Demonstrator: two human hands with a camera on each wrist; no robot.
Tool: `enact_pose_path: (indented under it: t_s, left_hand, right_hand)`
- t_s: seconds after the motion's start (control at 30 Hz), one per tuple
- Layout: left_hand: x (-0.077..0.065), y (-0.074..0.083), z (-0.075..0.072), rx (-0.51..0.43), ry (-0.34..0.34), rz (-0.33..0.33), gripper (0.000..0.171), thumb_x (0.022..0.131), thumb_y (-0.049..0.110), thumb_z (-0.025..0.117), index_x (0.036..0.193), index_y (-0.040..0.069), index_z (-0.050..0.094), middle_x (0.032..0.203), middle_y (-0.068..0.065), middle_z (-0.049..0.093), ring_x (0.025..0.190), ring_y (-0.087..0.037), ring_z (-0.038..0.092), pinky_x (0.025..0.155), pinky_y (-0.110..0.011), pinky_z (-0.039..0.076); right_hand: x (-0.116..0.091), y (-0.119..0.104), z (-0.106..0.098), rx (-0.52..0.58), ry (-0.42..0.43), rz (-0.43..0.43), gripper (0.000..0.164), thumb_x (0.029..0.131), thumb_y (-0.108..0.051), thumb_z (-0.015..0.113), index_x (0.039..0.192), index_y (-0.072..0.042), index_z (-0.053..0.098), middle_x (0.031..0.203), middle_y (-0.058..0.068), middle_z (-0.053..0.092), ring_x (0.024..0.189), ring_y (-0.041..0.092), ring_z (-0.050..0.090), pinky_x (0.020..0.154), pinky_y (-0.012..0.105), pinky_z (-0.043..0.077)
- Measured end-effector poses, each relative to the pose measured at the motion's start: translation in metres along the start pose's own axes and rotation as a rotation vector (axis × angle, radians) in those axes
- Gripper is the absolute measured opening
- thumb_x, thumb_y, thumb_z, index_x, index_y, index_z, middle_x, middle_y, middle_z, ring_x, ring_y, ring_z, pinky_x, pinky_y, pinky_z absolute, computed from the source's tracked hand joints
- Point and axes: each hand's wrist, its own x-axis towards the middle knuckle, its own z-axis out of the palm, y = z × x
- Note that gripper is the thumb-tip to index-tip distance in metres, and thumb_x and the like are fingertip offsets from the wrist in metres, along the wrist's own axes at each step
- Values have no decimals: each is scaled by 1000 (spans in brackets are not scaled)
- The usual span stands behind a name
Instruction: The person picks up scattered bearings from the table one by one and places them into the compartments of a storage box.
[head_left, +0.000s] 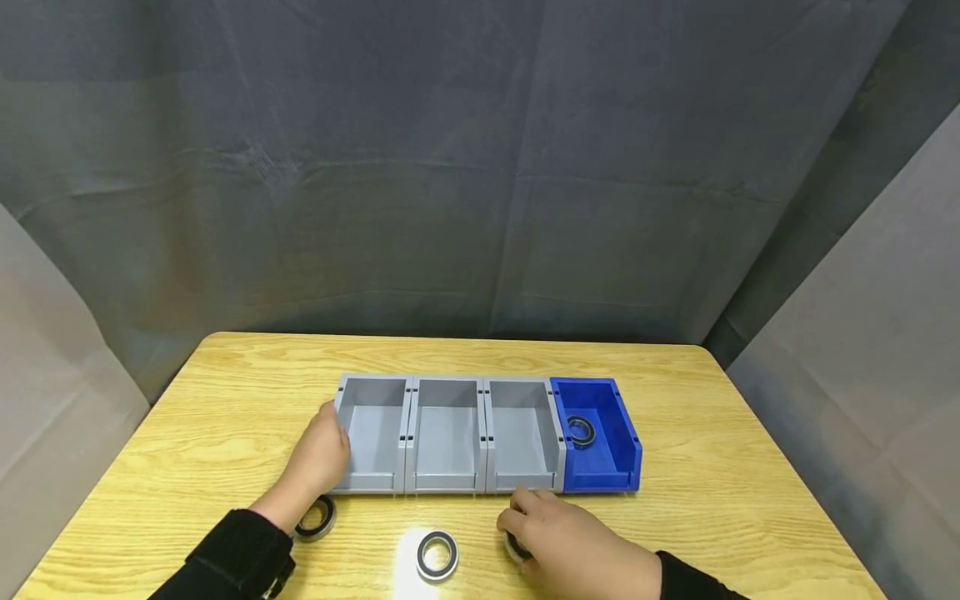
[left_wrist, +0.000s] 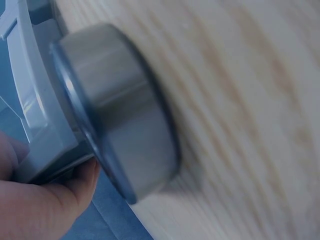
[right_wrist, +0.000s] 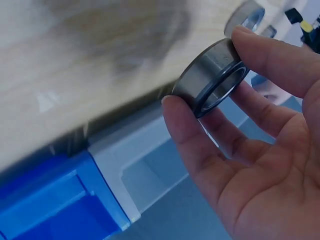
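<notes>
My left hand (head_left: 321, 450) grips the outer side wall of the leftmost grey bin (head_left: 372, 482); in the left wrist view its fingers (left_wrist: 60, 197) curl around the bin's edge. Beside that wrist a ball bearing (head_left: 324, 527) lies on the table, and it looms large in the left wrist view. In front of the bins, my right hand (head_left: 577, 546) pinches a second bearing (right_wrist: 206, 75) by its outer ring between thumb and fingers. Another bearing (head_left: 422, 561) lies flat between the two hands. Inside the blue bin (head_left: 628, 467), one bearing (head_left: 591, 431) leans by the left wall.
Two more grey bins (head_left: 447, 482) (head_left: 522, 482) stand in the same row, side by side with the leftmost one and the blue one. All rest on a wood-grain table (head_left: 720, 467). Grey cloth (head_left: 375, 208) hangs behind the table, with lighter panels (head_left: 885, 350) at the sides.
</notes>
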Motion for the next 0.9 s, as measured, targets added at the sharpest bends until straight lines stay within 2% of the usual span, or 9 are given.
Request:
enact_pose_path:
  t_s: [0.17,0.3,0.6,0.9]
  left_hand:
    - [0,0,0,1,0,3,46,102,-1,33,140,-26,23,130,-46,45,125,-56,46,104,-61,42]
    - [-1,0,0,8,1,0,46,102,-1,33,139,-26,23,129,-47,45,125,-56,46,104,-61,42]
    - [-1,0,-1,7,4,3,46,102,-1,32,139,-26,23,130,-47,45,126,-56,46,104,-62,41]
    - [-2,1,-1,-1,2,-2,47,102,-1,32,141,-25,22,132,-46,43,127,-56,45,105,-61,40]
  right_hand:
    - [2,2,-10,-12,-8,51,31,85,-22,81,113,-19,68,101,-9,56,91,8,53,79,28,55]
    - [6,6,-13,-52,-6,54,39,80,-21,85,114,-16,68,102,-6,57,93,12,55,79,29,55]
    - [19,15,-20,-88,32,79,40,80,-19,86,115,-13,69,101,-2,58,89,14,54,73,30,56]
    - [36,30,-26,-121,90,80,39,79,-12,86,114,-10,69,100,1,60,88,17,56,76,31,56]
